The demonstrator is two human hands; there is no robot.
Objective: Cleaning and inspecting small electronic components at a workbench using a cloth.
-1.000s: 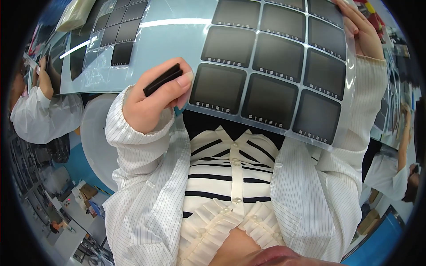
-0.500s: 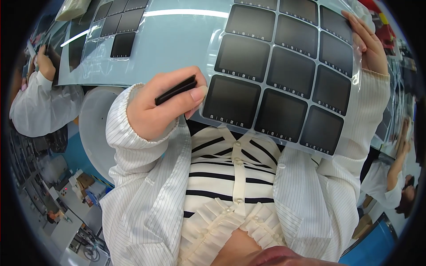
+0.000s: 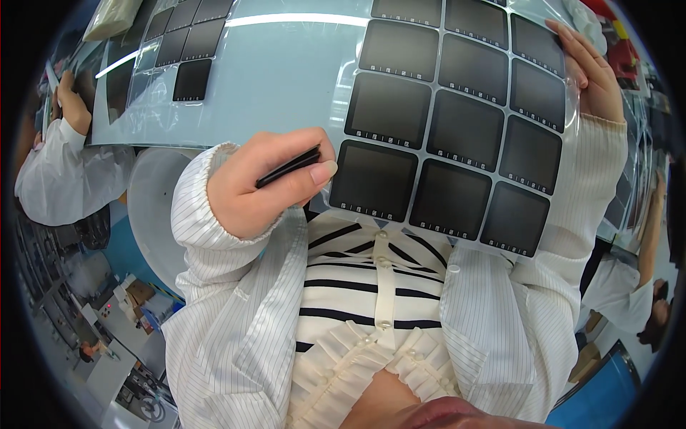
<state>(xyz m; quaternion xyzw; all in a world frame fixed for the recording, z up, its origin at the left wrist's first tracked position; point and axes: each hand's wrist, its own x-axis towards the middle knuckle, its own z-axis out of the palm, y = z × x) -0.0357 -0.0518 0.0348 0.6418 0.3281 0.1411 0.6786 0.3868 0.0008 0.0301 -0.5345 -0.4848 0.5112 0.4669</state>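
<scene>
A clear plastic sheet (image 3: 423, 151) bears rows of dark rectangular panels, each with a strip of small pale marks along its near edge. It is lifted above the bench, its near edge close to my chest. My left hand (image 3: 268, 175) is closed round slim black tweezers (image 3: 288, 166), with thumb and fingertips at the sheet's left edge. Whether they also pinch the sheet is hard to tell. At the far right edge, my right hand (image 3: 594, 75) grips the sheet with its fingers; its thumb is partly hidden.
A second sheet of dark panels (image 3: 187, 36) lies at the far left of the pale blue bench (image 3: 279, 79). A white round bin (image 3: 153, 207) stands below the bench edge at left. Other people work at left (image 3: 61, 168) and right (image 3: 622, 286).
The sheet has shifted slightly nearer to my chest. My left hand has come nearer with it, still holding the tweezers; my right hand keeps its grip.
</scene>
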